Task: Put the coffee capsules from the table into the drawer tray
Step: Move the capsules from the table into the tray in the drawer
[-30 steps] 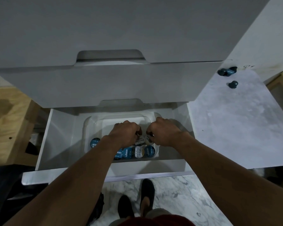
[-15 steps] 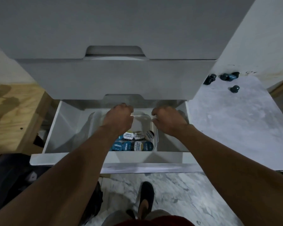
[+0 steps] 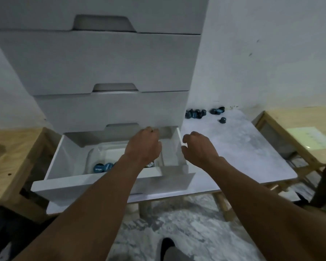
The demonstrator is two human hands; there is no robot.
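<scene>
A plain room in a home, with a corner used for storing coffee: a white chest of drawers [image 3: 109,63] stands against a scuffed painted wall [image 3: 271,53] at 12 o'clock, a low marble-look counter [image 3: 243,157] at 2 o'clock carries loose coffee capsules [image 3: 196,113], bare plywood stands sit at 9 and 3 o'clock, and the floor [image 3: 177,223] is marbled tile

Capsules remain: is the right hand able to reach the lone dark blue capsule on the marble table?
Likely yes: right hand holds nothing; only bare marble tabletop lies between it and the lone blue capsule.
</scene>
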